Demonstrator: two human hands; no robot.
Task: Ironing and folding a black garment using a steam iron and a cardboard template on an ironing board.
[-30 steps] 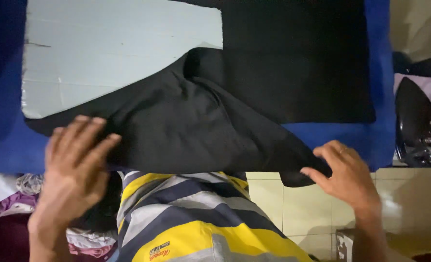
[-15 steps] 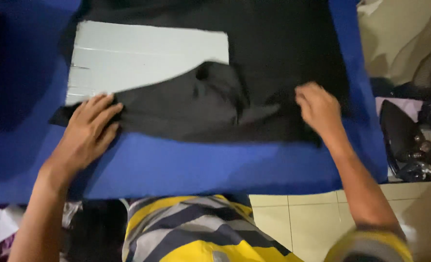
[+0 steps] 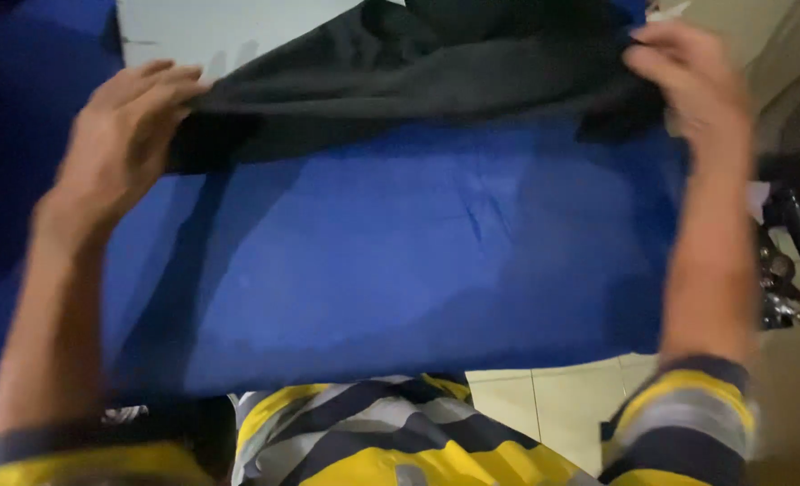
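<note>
Head view, looking down over a work surface. A black cloth [image 3: 418, 76] lies stretched across the far part of a blue padded table cover [image 3: 400, 270], its near edge running roughly from left to right and lifted slightly off the cover. The left hand [image 3: 121, 144] grips the cloth's left end: the fingers are curled over the top of the fabric, the thumb is hidden beneath it, and the edge is pinched between them. The right hand [image 3: 688, 76] holds the cloth's right end near the far right corner of the cover; the fingers are bent around a bunched fold of fabric, closed on it rather than spread. Both forearms reach forward from the bottom of the frame, well apart, with the bare blue cover between them.

Beyond the cloth, at the upper left, a pale grey flat board [image 3: 229, 31] lies on the cover; the cloth overlaps its near and right edges. Shadows of the left hand's fingers fall on the board.

At the bottom centre, the person's striped shirt [image 3: 391, 441], in yellow, grey and dark bands, shows below the near edge of the cover, and matching striped cuffs show at both wrists. A pale tiled floor [image 3: 544, 409] is visible just right of the shirt. At the far right edge, dark metal parts [image 3: 791, 261] stand beside the table, too blurred to identify.
</note>
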